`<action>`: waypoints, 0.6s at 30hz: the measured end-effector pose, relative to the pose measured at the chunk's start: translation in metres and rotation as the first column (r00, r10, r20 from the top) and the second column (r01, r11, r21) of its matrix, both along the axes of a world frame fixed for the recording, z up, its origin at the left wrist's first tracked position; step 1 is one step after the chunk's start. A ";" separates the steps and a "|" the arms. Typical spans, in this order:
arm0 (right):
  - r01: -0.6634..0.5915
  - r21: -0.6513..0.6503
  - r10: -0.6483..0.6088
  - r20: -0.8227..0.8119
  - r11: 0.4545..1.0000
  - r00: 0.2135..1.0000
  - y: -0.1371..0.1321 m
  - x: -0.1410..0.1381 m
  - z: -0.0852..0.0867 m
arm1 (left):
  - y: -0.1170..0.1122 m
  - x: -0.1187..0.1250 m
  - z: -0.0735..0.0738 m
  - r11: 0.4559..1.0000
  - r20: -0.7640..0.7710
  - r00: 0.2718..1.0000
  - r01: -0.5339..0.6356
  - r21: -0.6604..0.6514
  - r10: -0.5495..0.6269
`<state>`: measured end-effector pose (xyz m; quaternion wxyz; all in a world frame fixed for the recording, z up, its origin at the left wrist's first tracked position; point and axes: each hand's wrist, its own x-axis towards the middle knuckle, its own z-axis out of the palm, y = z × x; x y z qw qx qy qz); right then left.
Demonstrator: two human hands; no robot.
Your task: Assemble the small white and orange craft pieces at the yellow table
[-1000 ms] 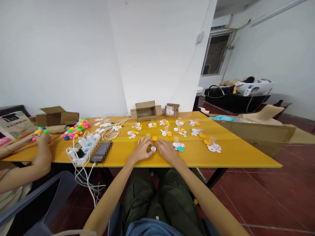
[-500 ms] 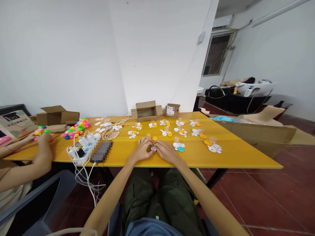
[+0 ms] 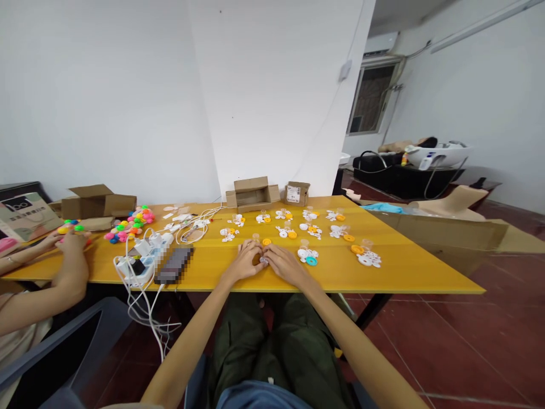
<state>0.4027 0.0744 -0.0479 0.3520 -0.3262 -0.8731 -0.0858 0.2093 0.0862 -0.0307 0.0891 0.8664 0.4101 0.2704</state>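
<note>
Over the near edge of the yellow table (image 3: 221, 271), my left hand (image 3: 247, 260) and my right hand (image 3: 286, 264) meet, fingers curled inward and fingertips touching. Between them shows a small whitish plastic piece (image 3: 263, 261), mostly covered by the fingers, so its exact shape is unclear. Just beyond the fingertips lie an orange ring-shaped part (image 3: 267, 242) and a clear little cup (image 3: 256, 236). To the right of my right hand is a group of white discs (image 3: 307, 254) with a teal ring (image 3: 311, 261).
Several more groups of white and orange parts (image 3: 365, 257) spread across the table. Open cardboard boxes (image 3: 252, 196) stand along the wall. On the left are a power strip (image 3: 147, 262), cables and a phone (image 3: 174, 265). Beyond them a co-worker's hands (image 3: 68, 241) handle colourful balls (image 3: 131, 225).
The whitish piece between my fingers is more covered than before, and my right fingers have shifted slightly over it. The view has moved a little.
</note>
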 end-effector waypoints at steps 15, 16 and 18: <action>0.036 -0.048 -0.036 0.006 0.998 0.999 0.000 0.001 -0.005 | 0.002 0.000 -0.004 1.000 -0.004 1.000 -0.011 0.000 0.011; 0.040 -0.053 -0.040 0.009 0.998 0.999 0.000 0.001 -0.005 | 0.002 0.000 -0.003 1.000 -0.003 1.000 -0.004 0.008 0.004; 0.043 -0.056 -0.042 0.012 0.998 0.999 0.000 0.001 -0.005 | 0.000 0.000 -0.001 1.000 -0.007 1.000 0.004 0.006 -0.004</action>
